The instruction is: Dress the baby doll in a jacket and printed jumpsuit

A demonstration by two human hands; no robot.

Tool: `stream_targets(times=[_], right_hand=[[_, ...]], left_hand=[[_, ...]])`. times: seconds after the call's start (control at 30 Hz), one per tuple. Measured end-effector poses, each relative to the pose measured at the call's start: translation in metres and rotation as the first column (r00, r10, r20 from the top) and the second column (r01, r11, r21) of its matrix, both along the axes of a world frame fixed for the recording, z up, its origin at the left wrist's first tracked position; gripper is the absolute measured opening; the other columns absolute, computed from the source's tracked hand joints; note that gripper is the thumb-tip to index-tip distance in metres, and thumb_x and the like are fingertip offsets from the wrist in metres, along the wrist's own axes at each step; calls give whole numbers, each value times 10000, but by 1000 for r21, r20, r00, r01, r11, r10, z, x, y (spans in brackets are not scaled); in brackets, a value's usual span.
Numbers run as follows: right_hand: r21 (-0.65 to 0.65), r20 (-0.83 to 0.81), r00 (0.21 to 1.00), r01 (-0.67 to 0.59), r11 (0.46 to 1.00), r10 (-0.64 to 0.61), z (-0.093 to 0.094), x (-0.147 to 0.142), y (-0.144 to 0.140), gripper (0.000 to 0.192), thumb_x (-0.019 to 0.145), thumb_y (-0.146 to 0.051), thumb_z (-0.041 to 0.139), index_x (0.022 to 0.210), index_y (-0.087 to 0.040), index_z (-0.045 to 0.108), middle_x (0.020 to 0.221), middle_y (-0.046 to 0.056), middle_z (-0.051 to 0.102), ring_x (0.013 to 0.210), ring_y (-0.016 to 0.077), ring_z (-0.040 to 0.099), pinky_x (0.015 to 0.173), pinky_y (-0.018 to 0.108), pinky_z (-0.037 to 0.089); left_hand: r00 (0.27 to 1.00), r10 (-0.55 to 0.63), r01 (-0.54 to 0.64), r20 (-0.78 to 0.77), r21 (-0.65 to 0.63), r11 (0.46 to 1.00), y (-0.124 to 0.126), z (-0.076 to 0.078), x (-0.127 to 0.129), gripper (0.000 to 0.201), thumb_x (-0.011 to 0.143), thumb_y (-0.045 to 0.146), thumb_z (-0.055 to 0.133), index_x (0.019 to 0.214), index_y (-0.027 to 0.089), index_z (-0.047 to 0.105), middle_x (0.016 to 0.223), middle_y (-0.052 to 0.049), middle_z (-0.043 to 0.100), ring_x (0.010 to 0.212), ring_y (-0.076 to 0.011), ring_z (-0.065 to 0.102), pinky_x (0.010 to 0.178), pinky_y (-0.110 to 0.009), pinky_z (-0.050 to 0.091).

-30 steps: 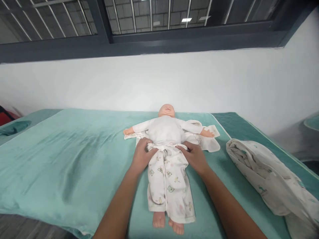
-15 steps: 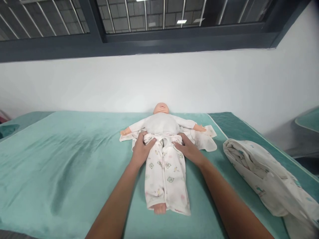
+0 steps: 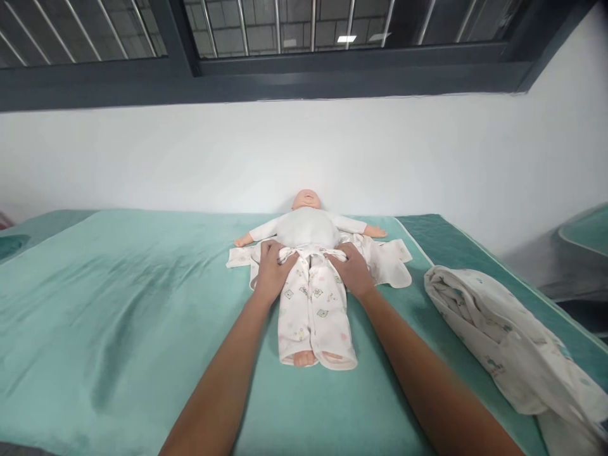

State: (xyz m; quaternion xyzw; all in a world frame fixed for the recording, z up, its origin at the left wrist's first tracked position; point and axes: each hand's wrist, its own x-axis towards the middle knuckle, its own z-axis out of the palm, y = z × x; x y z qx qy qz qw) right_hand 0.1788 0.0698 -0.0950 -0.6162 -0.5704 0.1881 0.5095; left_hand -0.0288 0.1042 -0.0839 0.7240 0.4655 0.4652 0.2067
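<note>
A baby doll in a white top lies on its back, head by the wall and arms spread. Printed white baby pants cover its legs, and the feet show at the hems. At the doll's waist my left hand grips one side of the waistband, thumb on top. My right hand is closed on the other side of the waistband. Beneath the doll's torso and arms lies a spread printed baby shirt, its sleeves reaching out on both sides.
A teal sheet covers the bed surface, with a few creases at left. To the right rests a bundled printed cloth. The white wall and a dark window frame stand behind.
Both hands have pulled the waistband slightly up toward the torso. The pant hems have risen away from me, showing more of the feet, and the doll's head and arms have shifted a little upward.
</note>
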Motion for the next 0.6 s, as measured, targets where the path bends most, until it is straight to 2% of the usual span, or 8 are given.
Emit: stream_targets(times=[0.13, 0.23, 0.4, 0.47, 0.6], right_hand=[[77, 58, 998, 20, 997, -24, -3, 0, -5, 205, 765, -398, 537, 673, -217, 510, 784, 5, 532, 788, 182, 519, 766, 303, 397], [102, 67, 997, 16, 995, -23, -3, 0, -6, 73, 692, -292, 502, 680, -222, 484, 753, 0, 534, 758, 180, 496, 726, 294, 383], [130, 96, 994, 46, 990, -59, 1, -3, -19, 87, 653, -275, 504, 625, -218, 445, 629, -25, 469, 651, 153, 425, 638, 276, 329], [85, 88, 996, 22, 996, -29, 1, -5, -34, 131, 668, -287, 526, 609, -213, 435, 581, -40, 432, 619, 141, 404, 601, 266, 301], [-89, 24, 994, -101, 991, 103, -1, -10, -69, 284, 705, -358, 607, 591, -210, 394, 551, -53, 387, 604, 130, 388, 553, 252, 270]], left_hand=[[992, -33, 32, -122, -8, 999, -36, 2, -9, 199, 861, 384, 601, 781, 212, 540, 945, -25, 527, 975, -195, 523, 903, -325, 408], [983, -43, 38, -181, -29, 999, -60, 1, -15, 256, 875, 376, 577, 694, 215, 494, 809, -9, 534, 850, -188, 516, 784, -319, 406], [982, -31, 22, -184, -53, 998, -69, -2, -16, 290, 871, 352, 555, 647, 219, 429, 732, 3, 526, 781, -183, 513, 700, -310, 379], [981, -23, 12, -194, -60, 998, -67, -2, -16, 240, 861, 323, 546, 667, 220, 450, 748, 2, 548, 797, -186, 525, 698, -309, 377], [989, 5, -21, -150, -105, 994, -65, -3, -15, 70, 821, 247, 530, 758, 222, 511, 804, 2, 592, 821, -189, 549, 715, -307, 392]])
